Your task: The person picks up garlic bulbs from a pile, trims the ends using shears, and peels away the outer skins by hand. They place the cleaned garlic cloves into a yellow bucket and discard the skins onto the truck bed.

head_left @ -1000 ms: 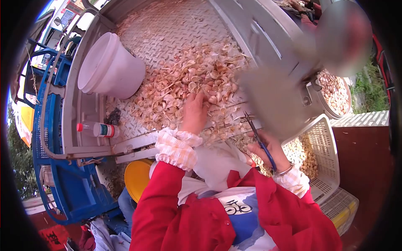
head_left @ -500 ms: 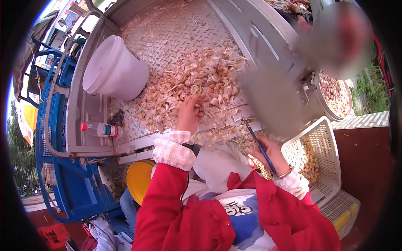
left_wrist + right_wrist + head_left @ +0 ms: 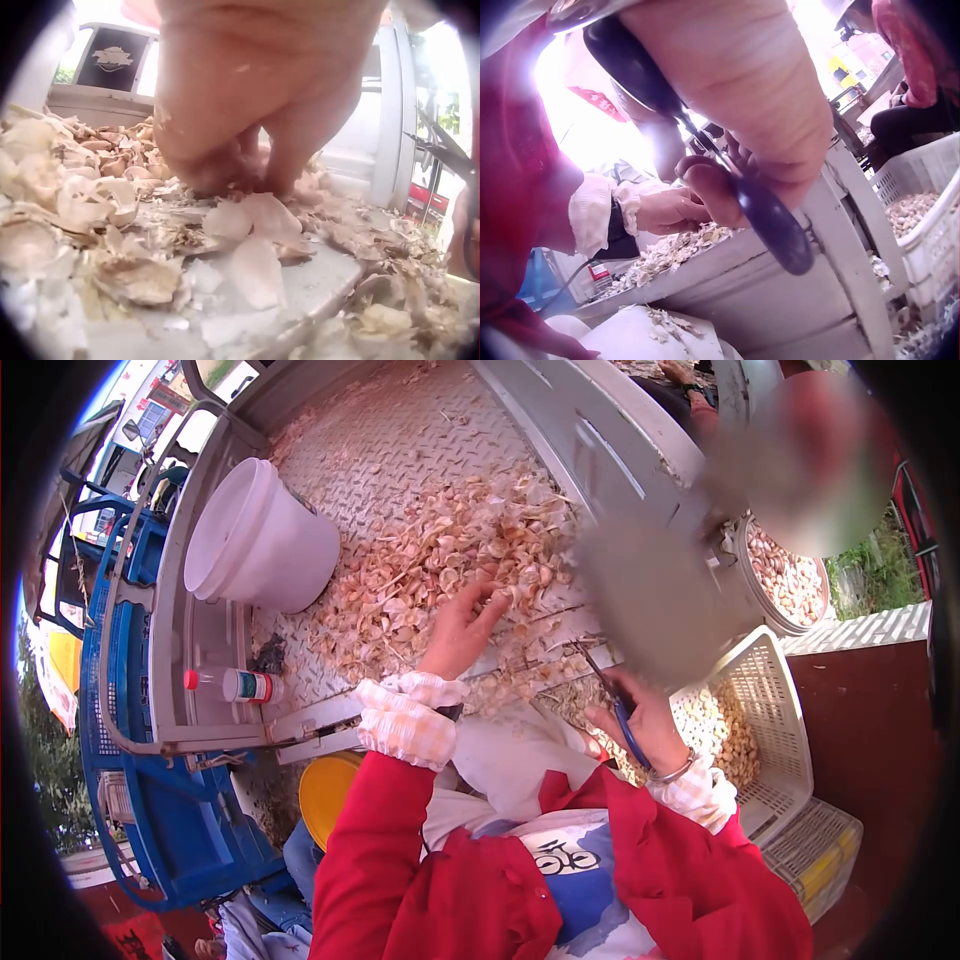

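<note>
**Hands at the garlic heap on a truck bed**

The metal truck bed [image 3: 420, 430] carries a garlic pile [image 3: 440, 560]; bare plate lies beyond it, and a blurred patch hides its right edge. A white bucket [image 3: 255, 540] lies tipped at the left. The left hand [image 3: 462, 628] reaches into the pile, fingertips [image 3: 217, 169] curled down among loose skins; whether they pinch a clove cannot be told. The right hand [image 3: 640, 722] grips blue-handled scissors [image 3: 612, 695], long axis pointing up-left toward the pile.
</note>
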